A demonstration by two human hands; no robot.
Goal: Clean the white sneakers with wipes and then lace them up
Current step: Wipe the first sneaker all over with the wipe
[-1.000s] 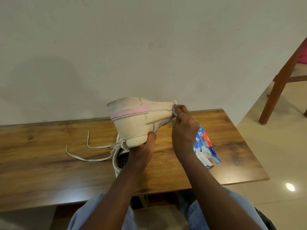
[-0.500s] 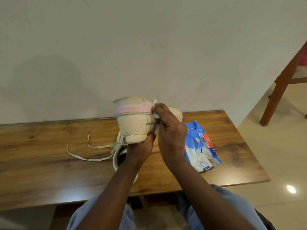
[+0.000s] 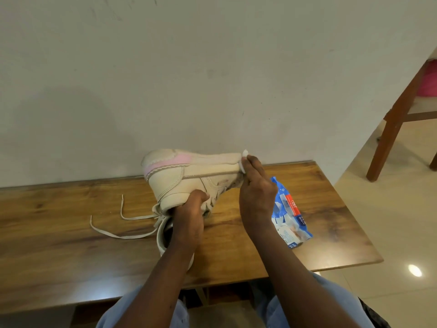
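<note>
Your wooden table (image 3: 59, 233) carries a white sneaker (image 3: 160, 237), loose laces (image 3: 118, 236) at its left, and a blue wipes packet (image 3: 290, 221) at its right.

Two white sneakers, a raised sneaker (image 3: 189, 176) and a lower sneaker (image 3: 162, 237); one wipe (image 3: 243, 159); one blue wipes pack (image 3: 290, 221); one desk (image 3: 71, 256); two grips, left grip (image 3: 189, 209) and right grip (image 3: 256, 197)

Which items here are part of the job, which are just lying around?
Job: held sneaker in left hand, wipe in right hand, second sneaker on table, laces, wipes pack.
Lying about: wooden furniture frame, pink item.
</note>
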